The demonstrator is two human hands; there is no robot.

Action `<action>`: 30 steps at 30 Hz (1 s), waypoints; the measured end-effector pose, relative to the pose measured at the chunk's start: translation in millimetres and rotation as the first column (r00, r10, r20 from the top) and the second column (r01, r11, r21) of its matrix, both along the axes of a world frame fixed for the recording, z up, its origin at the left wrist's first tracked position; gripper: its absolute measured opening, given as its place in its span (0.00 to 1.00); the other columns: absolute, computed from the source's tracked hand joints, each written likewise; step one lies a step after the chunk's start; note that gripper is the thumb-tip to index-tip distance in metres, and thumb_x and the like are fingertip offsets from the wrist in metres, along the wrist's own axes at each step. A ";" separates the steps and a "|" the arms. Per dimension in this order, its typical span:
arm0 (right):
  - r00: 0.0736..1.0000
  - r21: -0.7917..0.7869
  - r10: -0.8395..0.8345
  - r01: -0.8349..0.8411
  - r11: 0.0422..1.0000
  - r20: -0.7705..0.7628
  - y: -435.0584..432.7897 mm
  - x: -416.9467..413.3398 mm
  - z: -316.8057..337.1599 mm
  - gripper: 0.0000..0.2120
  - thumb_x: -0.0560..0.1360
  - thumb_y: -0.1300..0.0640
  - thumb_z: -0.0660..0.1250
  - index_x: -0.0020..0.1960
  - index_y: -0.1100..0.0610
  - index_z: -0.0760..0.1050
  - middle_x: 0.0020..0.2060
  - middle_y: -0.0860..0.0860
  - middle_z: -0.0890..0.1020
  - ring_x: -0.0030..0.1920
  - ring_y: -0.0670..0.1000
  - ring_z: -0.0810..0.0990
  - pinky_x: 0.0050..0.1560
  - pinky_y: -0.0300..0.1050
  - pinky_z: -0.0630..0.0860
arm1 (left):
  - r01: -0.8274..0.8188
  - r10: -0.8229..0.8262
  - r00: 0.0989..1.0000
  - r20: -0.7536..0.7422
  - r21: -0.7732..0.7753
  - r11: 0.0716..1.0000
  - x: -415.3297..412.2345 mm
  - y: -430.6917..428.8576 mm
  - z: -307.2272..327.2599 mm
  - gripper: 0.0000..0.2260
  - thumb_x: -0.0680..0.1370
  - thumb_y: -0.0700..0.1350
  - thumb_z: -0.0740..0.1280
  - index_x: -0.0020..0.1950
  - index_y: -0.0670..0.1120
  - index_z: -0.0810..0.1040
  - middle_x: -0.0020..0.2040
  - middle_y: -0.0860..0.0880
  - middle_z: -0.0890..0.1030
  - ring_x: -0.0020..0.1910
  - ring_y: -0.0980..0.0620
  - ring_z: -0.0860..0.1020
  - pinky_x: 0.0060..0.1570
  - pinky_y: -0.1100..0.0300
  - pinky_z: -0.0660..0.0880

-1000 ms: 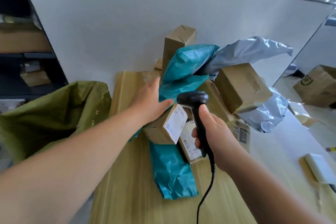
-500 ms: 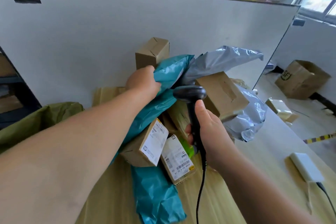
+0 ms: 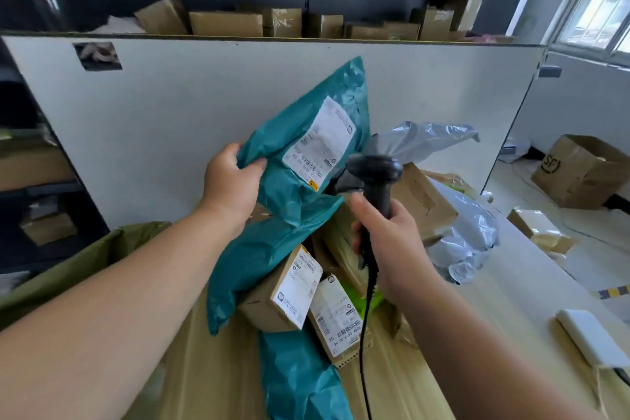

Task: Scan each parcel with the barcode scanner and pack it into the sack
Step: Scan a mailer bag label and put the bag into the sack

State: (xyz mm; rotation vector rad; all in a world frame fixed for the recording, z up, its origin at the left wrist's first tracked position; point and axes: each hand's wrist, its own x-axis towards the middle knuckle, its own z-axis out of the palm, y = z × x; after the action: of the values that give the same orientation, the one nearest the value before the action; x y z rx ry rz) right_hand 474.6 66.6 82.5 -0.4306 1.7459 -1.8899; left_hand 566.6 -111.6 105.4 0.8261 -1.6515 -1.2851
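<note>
The left hand (image 3: 231, 181) was on a small box a second ago and had moved onto the teal mailer bag (image 3: 306, 181) half a second ago. It has now pulled that bag up out of the pile and holds it raised in front of the white partition (image 3: 170, 119). Its grip is closed on the bag's left edge, thumb in front and fingers behind. The bag's shipping label (image 3: 320, 143) now faces the camera, which it did not before. The right hand (image 3: 392, 235) keeps a full, wrapped grip on the handle of the barcode scanner (image 3: 375, 174), whose head sits just beside the label's lower right corner. This parcel looks ready to scan, though the scanner probably needs turning a little to meet the barcode squarely. The green sack (image 3: 102, 256) stands open at the left, well below the raised bag. Labelled boxes (image 3: 283, 290) and a grey bag (image 3: 467, 239) wait on the worktop (image 3: 528, 283).
</note>
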 end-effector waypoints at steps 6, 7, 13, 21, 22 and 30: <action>0.998 -0.064 -0.047 0.045 0.997 -0.034 -4.4 17.6 14.1 0.10 0.75 0.57 0.71 0.54 0.53 0.74 0.39 0.55 0.78 0.36 0.50 0.75 0.36 0.44 0.73 | 0.082 -0.058 0.994 -0.093 0.289 0.954 49.9 27.3 5.1 0.09 0.79 0.37 0.64 0.49 0.51 0.77 0.47 0.50 0.82 0.43 0.52 0.81 0.41 0.55 0.81; 0.996 -0.058 -0.047 0.042 0.997 -0.082 -4.7 20.9 16.6 0.10 0.75 0.57 0.71 0.54 0.52 0.74 0.41 0.55 0.79 0.37 0.50 0.75 0.38 0.45 0.73 | 0.064 -0.049 0.997 -0.065 0.266 0.962 58.9 28.8 7.6 0.09 0.79 0.37 0.64 0.48 0.51 0.77 0.47 0.50 0.82 0.44 0.51 0.81 0.43 0.54 0.80; 0.861 0.054 0.150 -0.141 0.988 -0.485 -4.4 50.5 46.4 0.18 0.76 0.62 0.70 0.55 0.42 0.70 0.47 0.42 0.81 0.44 0.42 0.79 0.41 0.35 0.73 | 0.122 -0.051 0.920 0.388 -0.162 0.979 122.2 29.6 49.7 0.07 0.78 0.36 0.65 0.50 0.48 0.79 0.47 0.47 0.83 0.46 0.50 0.81 0.48 0.56 0.78; 0.662 0.222 0.299 -0.200 0.954 -0.688 -21.2 113.3 79.1 0.22 0.71 0.53 0.72 0.62 0.41 0.71 0.55 0.45 0.79 0.56 0.48 0.78 0.56 0.49 0.76 | 0.435 -0.152 0.729 0.667 -0.281 0.855 183.1 39.7 120.1 0.04 0.78 0.37 0.66 0.49 0.44 0.79 0.43 0.46 0.82 0.42 0.53 0.80 0.40 0.64 0.75; 0.635 0.250 0.302 -0.173 0.953 -0.711 -25.0 121.1 82.5 0.25 0.68 0.48 0.71 0.63 0.38 0.70 0.60 0.46 0.78 0.62 0.52 0.76 0.61 0.56 0.75 | 0.456 -0.171 0.720 0.673 -0.273 0.847 192.3 38.7 124.7 0.04 0.78 0.37 0.66 0.48 0.45 0.79 0.43 0.46 0.82 0.41 0.54 0.80 0.40 0.64 0.76; 0.700 0.295 0.328 -0.172 0.940 -0.634 -58.0 193.9 99.1 0.14 0.74 0.63 0.69 0.54 0.49 0.72 0.45 0.49 0.80 0.45 0.54 0.81 0.46 0.55 0.82 | 0.354 -0.132 0.826 0.548 -0.323 0.878 267.1 7.2 132.1 0.08 0.76 0.41 0.70 0.54 0.48 0.79 0.48 0.49 0.82 0.45 0.54 0.80 0.42 0.64 0.77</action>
State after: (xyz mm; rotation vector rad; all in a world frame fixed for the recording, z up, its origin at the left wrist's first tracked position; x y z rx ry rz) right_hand 668.6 8.6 181.5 -1.3410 2.1622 -1.3949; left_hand 833.7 -104.4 237.5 0.7389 -2.4296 -0.8528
